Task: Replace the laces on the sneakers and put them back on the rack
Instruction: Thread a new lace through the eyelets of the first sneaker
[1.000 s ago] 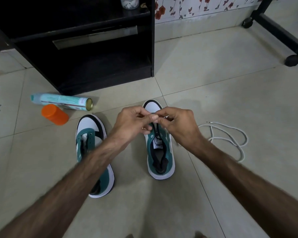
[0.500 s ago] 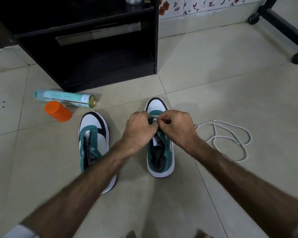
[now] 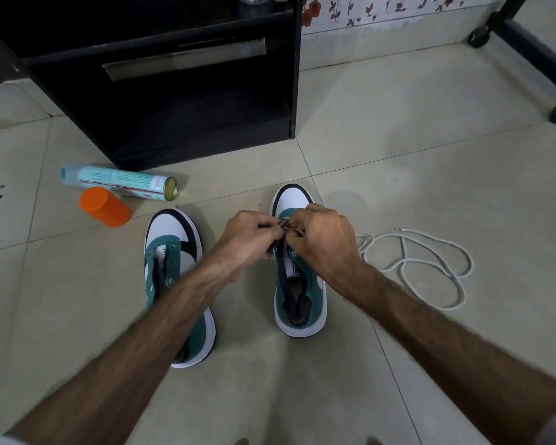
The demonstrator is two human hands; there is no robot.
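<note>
On the tiled floor point(image 3: 430, 149), open tile lies between the right sneaker point(image 3: 299, 284) and the black rack point(image 3: 161, 91). Loose white lace point(image 3: 430, 261) coils beside it. Left hand point(image 3: 251, 239) and right hand point(image 3: 325, 242) meet over its front eyelets, fingers curled, pinching a dark lace end point(image 3: 284, 223). The left sneaker point(image 3: 174, 252) stands alongside, near an orange cap point(image 3: 105, 207) and spray can point(image 3: 116, 183).

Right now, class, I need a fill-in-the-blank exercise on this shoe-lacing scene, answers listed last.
1. Both hands work over the ____ sneaker.
2. The loose white lace lies on the floor to that sneaker's ____.
3. The cap beside the spray can is ____.

Answers: right; right; orange
</note>
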